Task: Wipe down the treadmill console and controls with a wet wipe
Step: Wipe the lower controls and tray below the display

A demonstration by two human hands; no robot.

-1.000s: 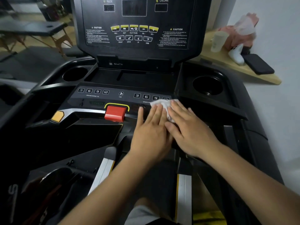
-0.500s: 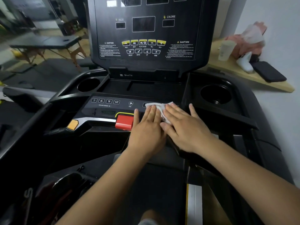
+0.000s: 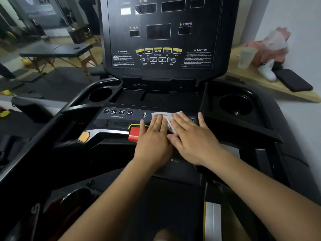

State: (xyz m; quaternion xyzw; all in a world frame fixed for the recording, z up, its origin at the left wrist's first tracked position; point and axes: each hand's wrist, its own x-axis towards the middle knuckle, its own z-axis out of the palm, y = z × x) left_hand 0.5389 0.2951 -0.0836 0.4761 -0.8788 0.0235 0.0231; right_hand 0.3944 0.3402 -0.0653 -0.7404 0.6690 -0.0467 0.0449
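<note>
Wet wipe [image 3: 167,117] pinned under both flat hands, left [image 3: 152,141] and right [image 3: 194,141]; sliding left could bump the red stop button [image 3: 134,134].

right: plain white wall [image 3: 295,18] | against it: light wooden counter [image 3: 257,84] with translucent cup [image 3: 245,57], white bottle [image 3: 266,72], flat black case [image 3: 293,80], pink bag [image 3: 267,47] topped with clear plastic | left: black-topped massage table [image 3: 57,49] on wooden legs | floor: dark mats [image 3: 52,80] | far left: blurred
</note>
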